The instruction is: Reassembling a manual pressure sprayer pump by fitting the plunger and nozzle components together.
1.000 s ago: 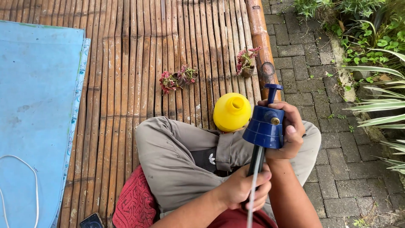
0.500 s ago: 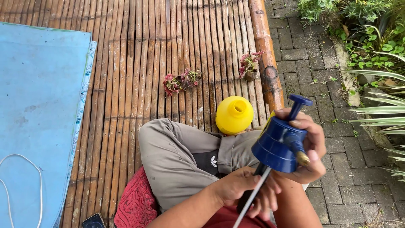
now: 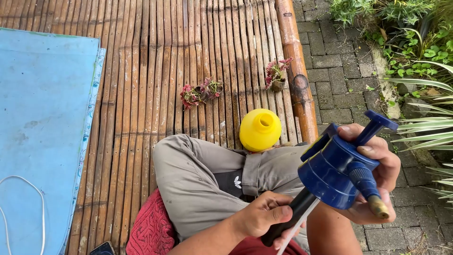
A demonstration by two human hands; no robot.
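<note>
Right hand grips the blue sprayer pump head, left hand clasps its black cylinder (tilted), so it may slip onto the yellow tank.

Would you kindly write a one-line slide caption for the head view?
Seated on bamboo decking, a person holds a blue sprayer pump head in both hands beside a yellow bottle.

Your right hand wraps the blue sprayer pump head, fingers curled over its top, brass nozzle tip pointing down-right. Your left hand grips the black tube just below that pump head — a thin white tube runs alongside. Beyond the pump head, past your grey-trousered knee, a yellow bottle sits on the bamboo floor, two small red-leaved plants farther off.
</note>
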